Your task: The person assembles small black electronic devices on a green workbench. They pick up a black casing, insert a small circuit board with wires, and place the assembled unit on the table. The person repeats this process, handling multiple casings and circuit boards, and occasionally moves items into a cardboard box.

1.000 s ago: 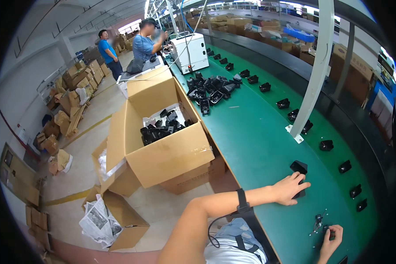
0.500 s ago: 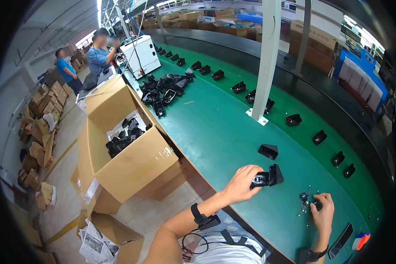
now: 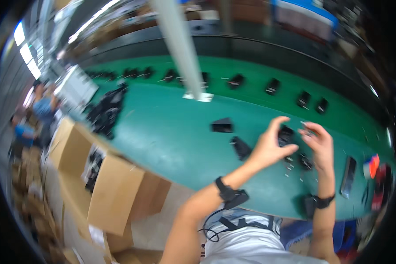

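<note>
Over the green table (image 3: 176,163), the left hand (image 3: 270,147) curves half-open around a black case (image 3: 286,135), grip unclear; right of that case, the right hand (image 3: 322,147) bends its fingers close together, any hold too blurred.

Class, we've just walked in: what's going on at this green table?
A person's left hand curves around a black part; the right hand is close beside it; blur hides whether either grips anything. Two black pieces lie left of the left hand on the green table. More black units line its far side, and a dark heap sits near an open cardboard box.
</note>
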A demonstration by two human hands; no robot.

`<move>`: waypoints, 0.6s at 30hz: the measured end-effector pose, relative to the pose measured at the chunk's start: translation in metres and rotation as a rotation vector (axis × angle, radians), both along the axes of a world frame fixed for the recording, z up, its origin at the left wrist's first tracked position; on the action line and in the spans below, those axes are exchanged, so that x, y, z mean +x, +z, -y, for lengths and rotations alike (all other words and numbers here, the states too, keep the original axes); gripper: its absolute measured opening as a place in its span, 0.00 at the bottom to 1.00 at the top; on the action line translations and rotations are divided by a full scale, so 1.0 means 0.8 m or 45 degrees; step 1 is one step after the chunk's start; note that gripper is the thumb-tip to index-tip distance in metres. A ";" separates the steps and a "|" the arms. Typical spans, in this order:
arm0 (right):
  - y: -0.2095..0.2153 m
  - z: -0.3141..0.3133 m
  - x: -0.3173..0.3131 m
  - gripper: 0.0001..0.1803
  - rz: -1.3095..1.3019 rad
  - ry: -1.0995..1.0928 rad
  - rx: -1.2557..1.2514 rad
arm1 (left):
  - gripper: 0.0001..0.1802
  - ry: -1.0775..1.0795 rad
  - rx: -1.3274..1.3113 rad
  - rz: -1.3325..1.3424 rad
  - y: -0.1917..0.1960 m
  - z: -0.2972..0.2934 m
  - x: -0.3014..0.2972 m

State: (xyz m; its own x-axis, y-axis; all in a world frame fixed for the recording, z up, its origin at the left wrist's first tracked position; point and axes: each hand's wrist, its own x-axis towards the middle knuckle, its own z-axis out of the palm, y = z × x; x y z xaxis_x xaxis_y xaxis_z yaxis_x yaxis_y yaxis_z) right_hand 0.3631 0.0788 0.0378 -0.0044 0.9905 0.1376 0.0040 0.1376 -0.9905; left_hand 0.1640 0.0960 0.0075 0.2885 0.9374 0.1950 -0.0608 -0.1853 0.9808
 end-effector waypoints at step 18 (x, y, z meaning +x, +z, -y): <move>-0.038 0.027 -0.020 0.09 -0.336 -0.067 0.067 | 0.31 -0.587 -0.821 0.578 -0.023 0.016 0.013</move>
